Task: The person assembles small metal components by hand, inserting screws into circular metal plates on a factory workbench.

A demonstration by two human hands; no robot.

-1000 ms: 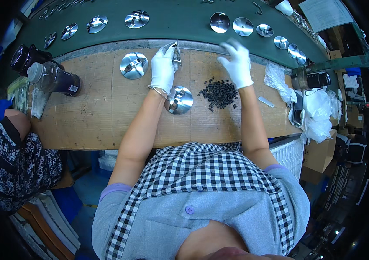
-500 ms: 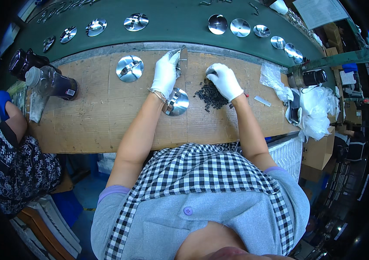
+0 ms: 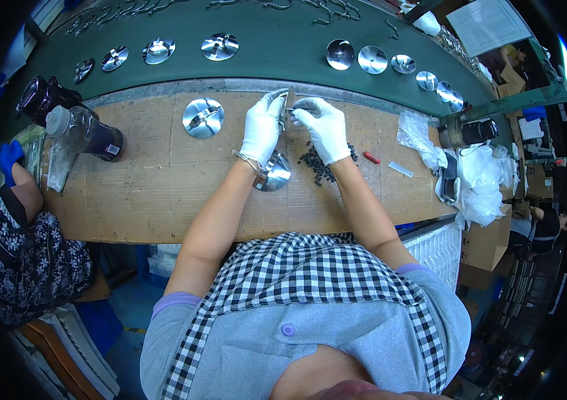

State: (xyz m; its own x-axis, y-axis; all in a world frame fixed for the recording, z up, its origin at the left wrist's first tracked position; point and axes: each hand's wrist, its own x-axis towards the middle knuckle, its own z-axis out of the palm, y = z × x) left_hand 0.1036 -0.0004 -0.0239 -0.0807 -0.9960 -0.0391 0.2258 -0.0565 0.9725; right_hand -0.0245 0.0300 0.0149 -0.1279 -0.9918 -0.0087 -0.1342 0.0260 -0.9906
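Note:
In white gloves, both my hands meet above the far part of the cardboard-covered bench. My left hand (image 3: 261, 127) is closed on a shiny metal disc (image 3: 289, 98), held up nearly edge-on. Against the disc's right side, my right hand (image 3: 324, 131) has its fingertips pinched together; whatever is between them is too small and hidden to make out. Below my right wrist lies a pile of small black pieces (image 3: 315, 168), partly covered. One metal disc with a raised strap (image 3: 274, 176) rests under my left wrist, and a similar disc (image 3: 203, 118) lies farther left.
A green belt (image 3: 283, 50) along the far side carries several discs and bent metal rods. Dark bottles (image 3: 90, 132) stand at the left. A small red object (image 3: 371, 157), a white strip (image 3: 401, 169) and plastic bags (image 3: 487, 177) are to the right. Someone sits at the left edge.
My right hand has left the black pile and come left to the disc in my left hand, uncovering the red object. More bent rods show on the belt.

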